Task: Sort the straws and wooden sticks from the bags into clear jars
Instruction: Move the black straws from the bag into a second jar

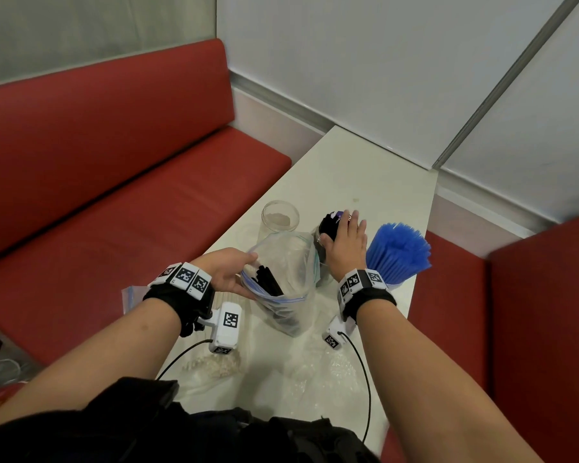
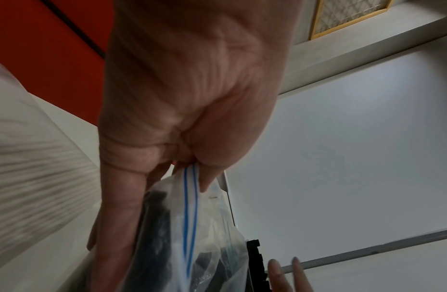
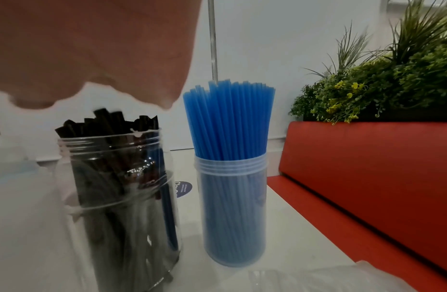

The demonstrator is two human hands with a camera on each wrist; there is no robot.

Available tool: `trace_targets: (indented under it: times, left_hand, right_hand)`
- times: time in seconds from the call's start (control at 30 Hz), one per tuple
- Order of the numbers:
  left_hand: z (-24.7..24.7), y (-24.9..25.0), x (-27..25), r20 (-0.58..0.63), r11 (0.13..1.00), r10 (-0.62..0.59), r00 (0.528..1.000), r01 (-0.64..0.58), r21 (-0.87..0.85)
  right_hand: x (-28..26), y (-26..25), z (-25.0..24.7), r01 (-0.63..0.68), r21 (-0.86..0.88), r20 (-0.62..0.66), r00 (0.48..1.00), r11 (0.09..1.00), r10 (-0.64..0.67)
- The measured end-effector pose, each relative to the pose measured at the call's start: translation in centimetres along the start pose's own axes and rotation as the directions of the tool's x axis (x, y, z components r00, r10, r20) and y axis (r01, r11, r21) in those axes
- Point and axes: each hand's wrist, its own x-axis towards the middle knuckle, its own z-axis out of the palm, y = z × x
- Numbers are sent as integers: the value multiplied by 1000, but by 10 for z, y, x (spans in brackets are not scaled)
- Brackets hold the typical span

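Three clear jars stand on the white surface [image 1: 365, 168] near the middle of the head view. One empty jar [image 1: 280, 218] is at the upper left of the group. The middle jar [image 3: 117, 207] is packed with black straws [image 3: 107, 122] which stick out above its rim. At its right, just beside it, the third jar [image 3: 232, 213] holds blue straws [image 1: 398, 250], much taller than the jar. A zip bag [image 1: 283, 285] with a blue seal line stands open in front of the jars, with more black straws [image 1: 268, 282] inside. My left hand [image 1: 229, 270] pinches the bag's rim between thumb and fingers. My right hand [image 1: 346, 243] is spread, fingers straight, over the tops of the black straws in the middle jar; whether it touches them I cannot tell.
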Motion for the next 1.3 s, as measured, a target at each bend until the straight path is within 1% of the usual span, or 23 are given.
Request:
trace_targets:
  times: [0.07, 0.1, 0.13, 0.23, 0.27, 0.37, 0.4, 0.5, 0.53, 0.57, 0.6, 0.63, 0.67, 0.7, 0.73, 0.77, 0.8, 0.83, 0.87, 0.9, 0.97, 1.13, 1.3]
  left_hand:
    - [0, -1, 1, 6, 1000, 0, 1000, 0, 9]
    - [0, -1, 1, 7, 1000, -1, 1000, 1, 12]
    - [0, 0, 0, 6, 1000, -1, 1000, 1, 14]
    - [2, 2, 0, 3, 1000, -2, 1000, 2, 24]
    - [3, 2, -1, 1, 1000, -2, 1000, 1, 28]
    - [4, 4, -2, -4, 999, 7, 1000, -7, 43]
    - [4, 4, -3, -7, 999, 7, 1000, -7, 43]
    - [5, 3, -5, -8, 999, 4, 1000, -4, 40]
    - [5, 3, -7, -6, 999, 6, 1000, -6, 48]
    - [6, 2, -8, -1, 998, 12, 1000, -11, 64]
    - [6, 2, -9, 3, 996, 20, 1000, -20, 84]
    - [5, 2, -10, 9, 994, 28, 1000, -29, 105]
    - [5, 1, -11, 13, 992, 36, 999, -38, 124]
    - [4, 1, -11, 17, 989, 42, 999, -44, 140]
    - [5, 1, -11, 21, 987, 48, 999, -50, 155]
    - [5, 0, -10, 25, 984, 52, 998, -56, 168]
    - [6, 0, -10, 30, 982, 59, 998, -64, 178]
    - [7, 0, -10, 37, 980, 68, 997, -74, 183]
    - [8, 0, -11, 42, 979, 79, 996, -85, 183]
    - [8, 1, -11, 42, 979, 91, 995, -97, 179]
    - [6, 3, -12, 38, 977, 111, 993, -116, 176]
    - [7, 4, -18, 49, 970, 104, 993, -113, 215]
    - [10, 3, -17, 31, 973, 95, 995, -99, 210]
  right_hand:
    - [-2, 0, 1, 6, -21, -94, 996, 1000, -8]
    - [-4, 0, 4, 5, -43, -107, 994, 999, -10]
    - [-6, 1, 9, 4, -75, -76, 997, 997, -10]
    - [-13, 7, 25, 26, -181, 117, 993, 983, -5]
    - [-13, 8, 25, 27, -174, 125, 992, 984, -6]
    - [-9, 6, 14, 24, -83, -13, 1000, 996, -25]
    - [-8, 5, 10, 24, -72, -21, 999, 997, -25]
    - [-10, 2, 2, 0, -100, 132, 991, 995, 13]
    - [-10, 1, -1, -14, -72, 126, 992, 997, 23]
    - [-12, -1, -5, -15, -14, 56, 998, 1000, 16]
    - [-14, -5, -9, 7, 69, -62, 998, 998, -2]
    - [-17, -10, -12, 56, 173, -187, 982, 983, -23]
    - [-21, -18, -14, 129, 286, -266, 963, 950, -51]
    - [-26, -27, -15, 193, 383, -264, 960, 904, -93]
    - [-31, -36, -13, 225, 436, -184, 970, 872, -158]
    - [-36, -45, -9, 220, 441, -36, 973, 870, -228]
    - [-40, -52, -2, 201, 392, 147, 950, 898, -277]
    - [-45, -56, 6, 186, 295, 319, 905, 937, -280]
    - [-50, -58, 15, 181, 191, 438, 864, 965, -249]
    - [-55, -57, 25, 175, 117, 497, 842, 978, -210]
    - [-67, -51, 44, 148, 103, 515, 838, 984, -181]
    - [-84, -42, 65, 109, 215, 355, 917, 970, -182]
    - [-88, -36, 63, 47, 336, 336, 927, 941, -166]
